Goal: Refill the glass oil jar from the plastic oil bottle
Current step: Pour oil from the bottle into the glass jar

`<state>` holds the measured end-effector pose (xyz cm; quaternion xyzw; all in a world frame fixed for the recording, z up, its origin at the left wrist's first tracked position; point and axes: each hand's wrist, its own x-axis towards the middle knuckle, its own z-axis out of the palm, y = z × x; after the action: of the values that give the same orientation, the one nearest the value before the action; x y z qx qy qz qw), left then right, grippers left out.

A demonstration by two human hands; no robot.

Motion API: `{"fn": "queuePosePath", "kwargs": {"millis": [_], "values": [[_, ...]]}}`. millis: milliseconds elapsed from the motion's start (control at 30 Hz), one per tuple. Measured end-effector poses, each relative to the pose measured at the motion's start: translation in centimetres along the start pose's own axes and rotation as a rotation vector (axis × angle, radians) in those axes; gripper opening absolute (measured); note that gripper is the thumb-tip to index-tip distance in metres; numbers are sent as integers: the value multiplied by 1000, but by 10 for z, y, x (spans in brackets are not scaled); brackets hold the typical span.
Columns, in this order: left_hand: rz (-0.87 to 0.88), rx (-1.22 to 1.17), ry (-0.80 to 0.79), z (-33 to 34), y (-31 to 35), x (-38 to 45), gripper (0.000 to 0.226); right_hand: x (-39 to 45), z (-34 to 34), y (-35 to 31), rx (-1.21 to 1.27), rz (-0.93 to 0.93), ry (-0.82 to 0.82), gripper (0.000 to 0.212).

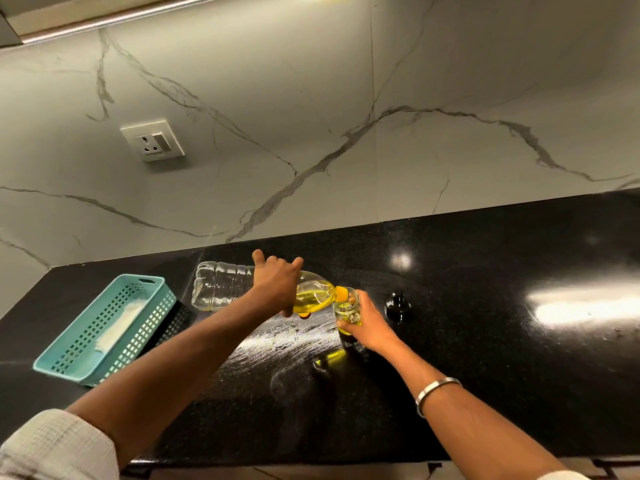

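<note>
Yellow oil [313, 301], teal basket [104, 327], speckled black counter [485, 341], grey-veined wall [311, 133].

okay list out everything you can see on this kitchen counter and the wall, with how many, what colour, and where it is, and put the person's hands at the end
plastic oil bottle: one, clear with yellow oil and a yellow neck, tipped on its side over the counter middle, mouth at the jar.
glass oil jar: one, clear with some yellow oil, right of the bottle's mouth.
black lid: one, on the counter right of the jar.
basket: one, teal, perforated, left on the counter, something white inside.
counter: one, black, glossy.
wall socket: one, white, on the marble wall, upper left.
bangle: one, silver, right wrist.
left hand: one, grip round the bottle.
right hand: one, grip round the jar.
</note>
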<state>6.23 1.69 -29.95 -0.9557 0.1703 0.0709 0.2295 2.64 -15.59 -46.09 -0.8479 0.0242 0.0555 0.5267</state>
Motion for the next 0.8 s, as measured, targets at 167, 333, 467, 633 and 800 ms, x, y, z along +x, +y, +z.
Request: {"fn": "queuePosePath", "kwargs": {"millis": [167,333,467,633,800], "values": [[1,12,4,1,0,1,96,1,1,2,-12,-13,7,70],[-2,13,1,-1,1,0,95,2,2,3,-11,-12,12,71],[-5,11,2,-2,2,0,94,2,1,3,-12,-13,10,72],[-6,7,7,-1,2,0,93,3,2,4,-8,-17,17,70],[-7,5,4,-2,2,0,93,3,2,4,-7,-14,17,71]]}}
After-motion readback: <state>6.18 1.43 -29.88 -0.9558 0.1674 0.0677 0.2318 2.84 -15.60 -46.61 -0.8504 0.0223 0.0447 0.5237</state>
